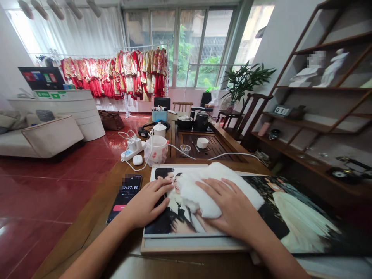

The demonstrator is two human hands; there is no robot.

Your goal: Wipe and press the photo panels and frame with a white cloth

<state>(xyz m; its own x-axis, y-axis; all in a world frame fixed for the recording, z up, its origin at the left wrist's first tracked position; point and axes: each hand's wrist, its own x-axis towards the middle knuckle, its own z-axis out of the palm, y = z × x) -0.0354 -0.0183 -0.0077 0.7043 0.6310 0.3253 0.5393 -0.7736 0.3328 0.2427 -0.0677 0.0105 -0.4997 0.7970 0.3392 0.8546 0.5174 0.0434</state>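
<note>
My right hand (pixel 232 205) lies over a fluffy white cloth (pixel 241 186), its fingers curved onto it and pressing it against a large photo print (pixel 183 223). The print shows a couple in wedding dress. My left hand (pixel 149 201) rests with fingers stretched out on the print's left edge and holds nothing. Under the print is a pale, shallow frame or board (pixel 188 245). To the right lies a second dark photo (pixel 305 217) with a figure in a long white gown. The cloth covers part of the couple.
Left of my left hand lies a phone (pixel 128 195) with a running timer. Beyond the prints stand a power strip (pixel 133 149), a plastic-lined container (pixel 157 149), a white lidded mug (pixel 159 129) and a tea tray (pixel 217 146) with a white cup (pixel 202 143). Wooden shelves (pixel 322 87) flank the right side.
</note>
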